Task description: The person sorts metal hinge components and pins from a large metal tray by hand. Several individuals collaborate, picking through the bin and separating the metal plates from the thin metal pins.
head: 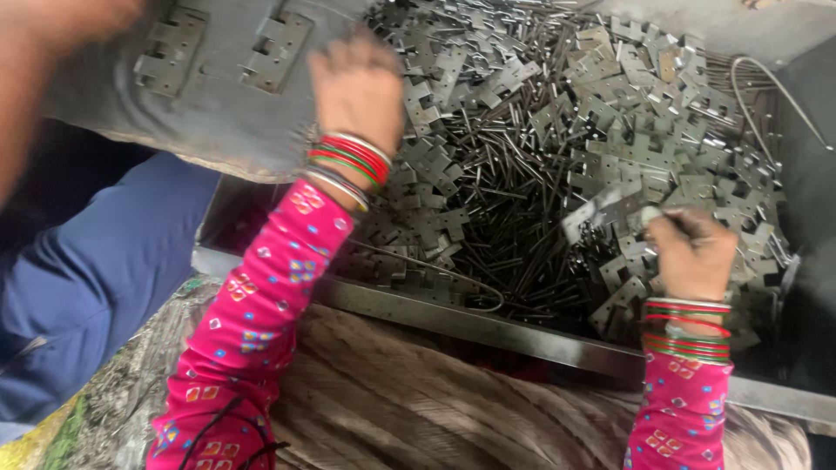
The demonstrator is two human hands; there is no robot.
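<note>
My left hand (359, 87), in a pink patterned sleeve with red, green and silver bangles, reaches up into a heap of grey metal hinge plates (610, 130); its fingers are blurred and hidden, so any grip is unclear. My right hand (692, 252), with the same bangles, is closed on a shiny metal hinge plate (601, 209) held just above the heap. Thin dark metal pins (514, 235) lie piled among the plates between my hands.
A metal tray rim (488, 326) runs across in front of me. Two hinge plates (222, 52) rest on a grey slab at upper left. Another person's blue sleeve (96, 270) is at left, a blurred arm (35, 70) above it. Woven sacking (418, 409) covers my lap.
</note>
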